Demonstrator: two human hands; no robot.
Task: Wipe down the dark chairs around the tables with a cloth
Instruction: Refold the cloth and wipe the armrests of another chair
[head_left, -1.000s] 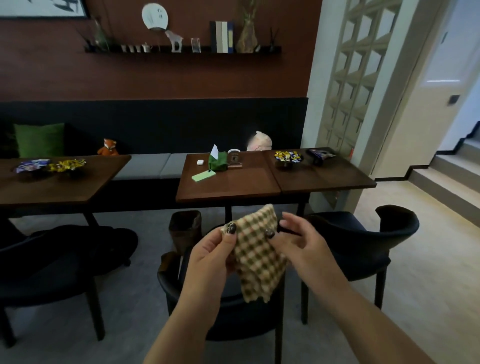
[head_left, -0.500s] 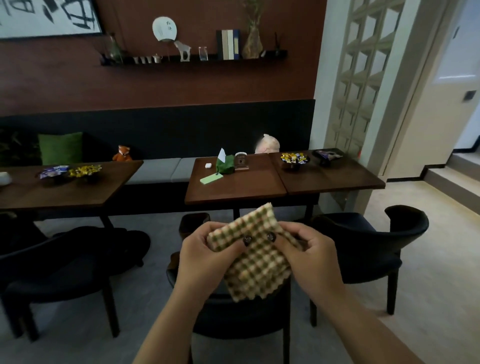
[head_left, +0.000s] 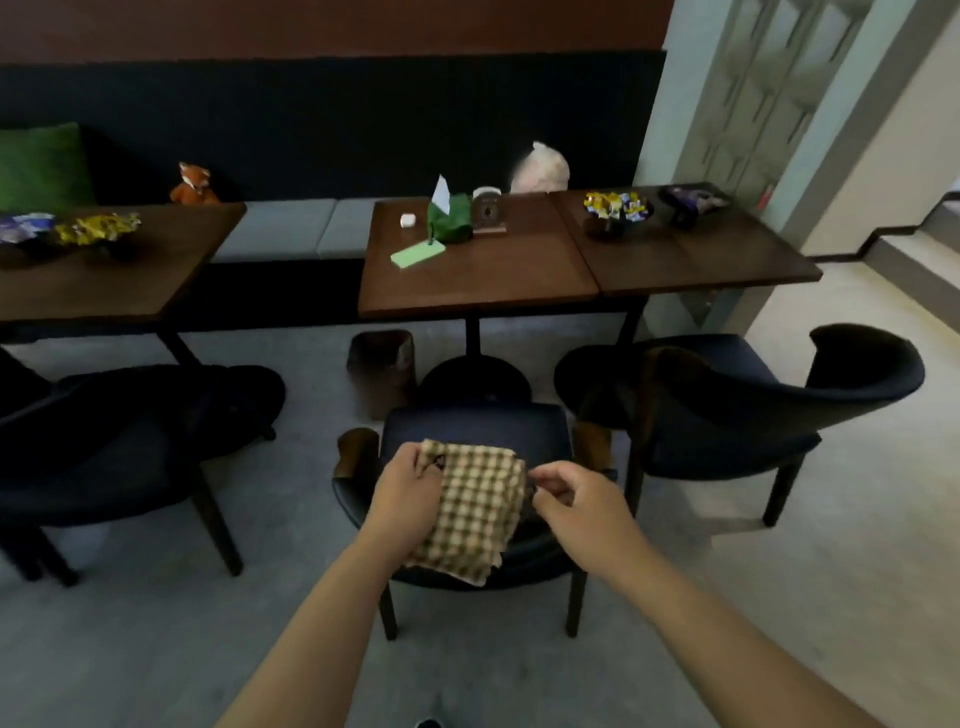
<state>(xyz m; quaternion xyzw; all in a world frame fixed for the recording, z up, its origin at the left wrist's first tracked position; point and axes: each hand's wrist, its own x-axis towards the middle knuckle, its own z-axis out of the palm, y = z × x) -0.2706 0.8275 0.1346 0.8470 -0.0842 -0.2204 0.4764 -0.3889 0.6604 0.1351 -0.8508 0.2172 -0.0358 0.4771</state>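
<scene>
We pinch the checked cloth (head_left: 475, 512) in curled fingers — left hand (head_left: 408, 486), right hand (head_left: 569, 496) — above the dark chair (head_left: 470, 428); it sits lower than before, with our hands farther apart.

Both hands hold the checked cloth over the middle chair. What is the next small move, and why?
Probably lower the checked cloth onto the backrest of the middle chair and begin wiping. The left hand and the right hand each pinch an edge, and the cloth hangs just above the chair, apparently not yet pressed on it.
</scene>
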